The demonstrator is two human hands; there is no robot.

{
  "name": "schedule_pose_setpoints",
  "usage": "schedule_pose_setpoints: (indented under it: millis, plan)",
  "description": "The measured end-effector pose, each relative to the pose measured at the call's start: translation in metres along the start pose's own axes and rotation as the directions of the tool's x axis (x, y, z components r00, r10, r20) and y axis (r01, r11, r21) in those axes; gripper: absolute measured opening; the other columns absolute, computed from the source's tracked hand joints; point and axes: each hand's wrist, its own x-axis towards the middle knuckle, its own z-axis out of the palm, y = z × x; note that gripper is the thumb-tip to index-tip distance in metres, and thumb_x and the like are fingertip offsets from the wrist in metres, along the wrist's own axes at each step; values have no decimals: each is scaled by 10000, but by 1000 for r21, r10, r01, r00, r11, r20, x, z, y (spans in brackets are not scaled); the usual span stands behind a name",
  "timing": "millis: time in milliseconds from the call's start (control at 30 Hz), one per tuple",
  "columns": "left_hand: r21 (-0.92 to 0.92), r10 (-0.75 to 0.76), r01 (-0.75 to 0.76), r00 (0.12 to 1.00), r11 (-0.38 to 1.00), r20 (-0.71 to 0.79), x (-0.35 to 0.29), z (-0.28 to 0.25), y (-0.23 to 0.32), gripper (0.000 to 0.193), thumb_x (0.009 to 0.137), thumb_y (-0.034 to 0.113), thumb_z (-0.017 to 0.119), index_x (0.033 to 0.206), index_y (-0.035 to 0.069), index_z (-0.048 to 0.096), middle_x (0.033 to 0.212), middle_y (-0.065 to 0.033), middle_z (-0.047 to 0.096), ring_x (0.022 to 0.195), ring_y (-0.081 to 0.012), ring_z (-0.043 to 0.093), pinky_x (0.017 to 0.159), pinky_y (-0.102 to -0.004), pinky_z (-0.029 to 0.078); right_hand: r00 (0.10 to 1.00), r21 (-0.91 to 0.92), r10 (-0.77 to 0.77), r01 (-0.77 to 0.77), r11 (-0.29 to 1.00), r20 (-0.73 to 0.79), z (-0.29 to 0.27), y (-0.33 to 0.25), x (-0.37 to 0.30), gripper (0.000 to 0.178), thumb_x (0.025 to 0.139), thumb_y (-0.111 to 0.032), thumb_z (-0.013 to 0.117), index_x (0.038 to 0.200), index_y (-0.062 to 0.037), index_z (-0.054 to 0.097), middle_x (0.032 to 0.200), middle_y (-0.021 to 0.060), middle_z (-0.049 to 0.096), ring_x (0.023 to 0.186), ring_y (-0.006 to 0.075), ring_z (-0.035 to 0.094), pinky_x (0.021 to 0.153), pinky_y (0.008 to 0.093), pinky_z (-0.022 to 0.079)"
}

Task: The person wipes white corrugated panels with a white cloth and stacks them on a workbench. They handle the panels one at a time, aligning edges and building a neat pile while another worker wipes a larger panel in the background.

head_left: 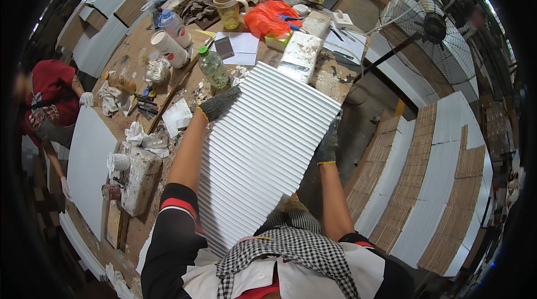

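Note:
A broad white ridged stack [268,137], which looks like card sheets staggered in narrow steps, slants from the table toward my body. My left hand [220,104], in a dark grey knitted glove, lies flat along its left edge with the fingers stretched out. On the opposite side, my right hand [329,141], gloved alike, is against the right edge. The stack and shadow hide its fingers, so their grip does not show. Just beyond my left hand stands a green clear bottle [213,68]. A wrapped white block [301,53] lies past the stack's far edge.
Stacks of white-faced brown cardboard [417,170] stand at right, below a black fan [433,27]. A plastered block [141,181], crumpled paper, a cup [169,48] and an orange-red bag [272,18] clutter the worktable [126,120]. At left, a person in red [53,95] touches a white board [89,159].

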Motion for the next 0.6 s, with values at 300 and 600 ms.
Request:
schedule_pose_setpoints:
  millis: [300,600]
  plan:
    - [356,286,-228,951,906,-120,51,40,51,480,1095,452,573,1447,132,638,956,77,607,769,-64,489,674,-233,403,980,327,136,-177,928,146,0,-1,-1,485,1170,-351,414,1525,-29,484,1447,98,577,1284,199,571,1152,361,452]
    - [284,317,-315,947,905,40,107,11,29,507,1107,370,581,1522,78,583,1342,-38,695,1195,-133,620,1051,-304,502,980,185,79,-114,976,183,18,2,0,511,1175,-352,384,1556,-15,436,1521,118,518,1362,218,516,1202,376,400]
